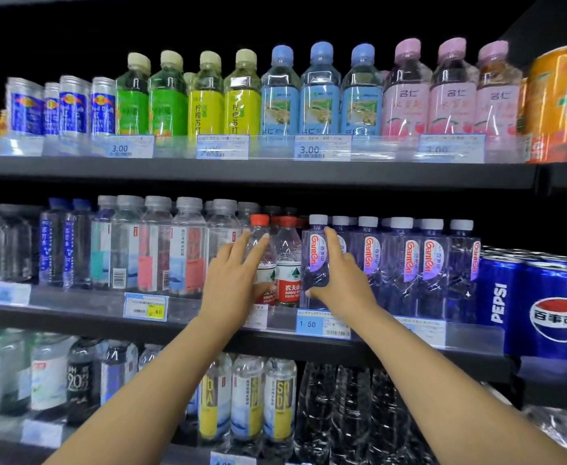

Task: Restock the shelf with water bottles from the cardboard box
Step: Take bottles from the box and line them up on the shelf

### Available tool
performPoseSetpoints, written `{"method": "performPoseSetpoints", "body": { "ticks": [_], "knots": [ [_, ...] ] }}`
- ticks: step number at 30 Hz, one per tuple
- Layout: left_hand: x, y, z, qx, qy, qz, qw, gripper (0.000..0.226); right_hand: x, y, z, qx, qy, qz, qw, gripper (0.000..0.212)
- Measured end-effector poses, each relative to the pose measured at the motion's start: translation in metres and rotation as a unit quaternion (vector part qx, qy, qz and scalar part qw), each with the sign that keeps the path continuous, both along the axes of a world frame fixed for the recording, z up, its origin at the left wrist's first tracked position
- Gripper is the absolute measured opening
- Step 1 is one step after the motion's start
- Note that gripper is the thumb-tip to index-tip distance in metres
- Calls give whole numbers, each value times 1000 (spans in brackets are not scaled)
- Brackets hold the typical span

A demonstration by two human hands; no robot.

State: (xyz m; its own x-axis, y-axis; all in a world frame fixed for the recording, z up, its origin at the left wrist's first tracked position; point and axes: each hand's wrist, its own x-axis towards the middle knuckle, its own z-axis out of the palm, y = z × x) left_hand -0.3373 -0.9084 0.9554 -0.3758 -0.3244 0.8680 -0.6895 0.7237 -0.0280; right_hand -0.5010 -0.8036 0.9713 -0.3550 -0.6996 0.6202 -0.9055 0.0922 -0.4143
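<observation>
On the middle shelf [74, 317], rows of water bottles stand upright. At the front edge, the right hand [341, 280] grips a purple-labelled water bottle [315, 260], thumb and fingers curled round it. Just beside it, the left hand [232, 280] rests straight fingers [258, 250], slightly spread, apparently touching a red-capped bottle [262, 243].
</observation>
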Motion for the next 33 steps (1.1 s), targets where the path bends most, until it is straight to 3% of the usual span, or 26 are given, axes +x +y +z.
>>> {"method": "performPoseSetpoints", "body": {
  "ticks": [29, 33],
  "knots": [
    [0, 8, 1, 39, -10, 16, 999, 86, 1, -10, 2, 22, 42, -78, 996, 100],
    [-4, 27, 3, 40, 3, 29, 999, 85, -2, 20, 4, -9, 54, -23, 998, 81]
  ]
}}
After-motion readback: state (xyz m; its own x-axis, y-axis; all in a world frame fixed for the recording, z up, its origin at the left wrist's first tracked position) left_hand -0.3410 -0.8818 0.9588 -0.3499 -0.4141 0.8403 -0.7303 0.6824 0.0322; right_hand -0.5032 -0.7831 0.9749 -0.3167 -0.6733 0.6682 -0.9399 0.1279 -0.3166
